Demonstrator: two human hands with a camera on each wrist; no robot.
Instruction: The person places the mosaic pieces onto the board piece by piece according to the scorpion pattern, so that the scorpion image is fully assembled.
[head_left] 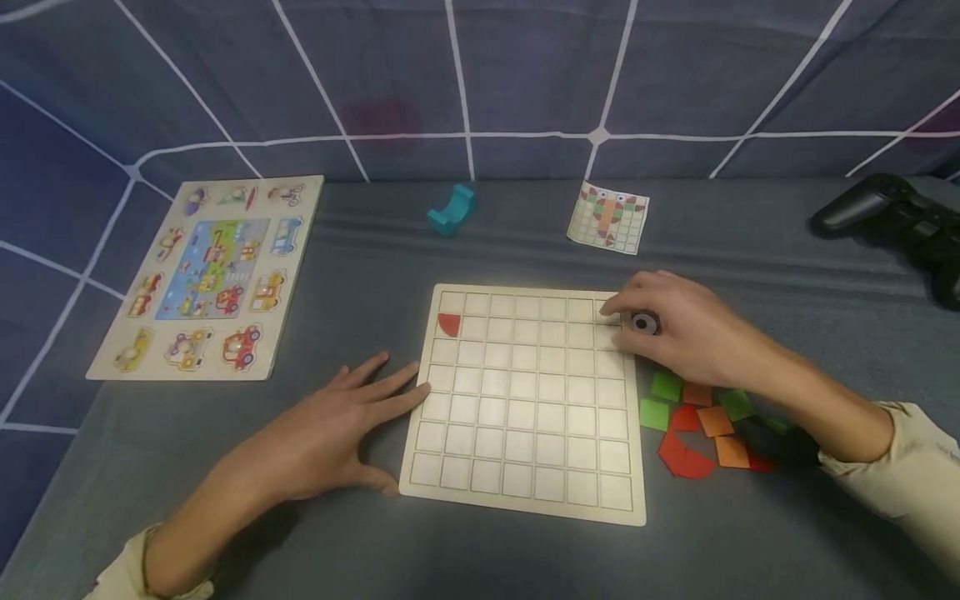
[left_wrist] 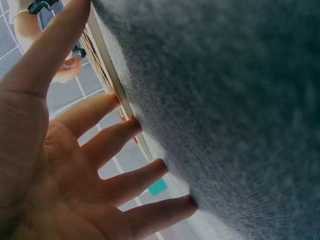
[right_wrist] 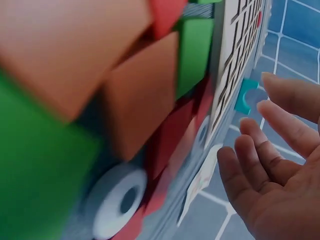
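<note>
A wooden grid board (head_left: 517, 400) lies flat, with a red quarter-circle piece (head_left: 449, 324) in a cell near its upper left corner. Spread fingers of my left hand (head_left: 330, 442) touch the board's left edge, thumb at the lower corner. Over the upper right edge hovers my right hand (head_left: 678, 329), its fingers loosely bent; the right wrist view shows nothing between them. Beside that hand is a round eye piece (head_left: 643, 322). Green squares (head_left: 654, 414), orange squares (head_left: 716, 422) and red pieces (head_left: 684, 458) lie in a loose pile below the right forearm, partly hidden by it.
Behind the board lie a patterned paper card (head_left: 609, 218) and a teal curved block (head_left: 452, 210). A vehicle picture puzzle (head_left: 213, 275) occupies the left side. At the far right is a black game controller (head_left: 892, 225). A grid-lined cloth (head_left: 525, 75) hangs along the back.
</note>
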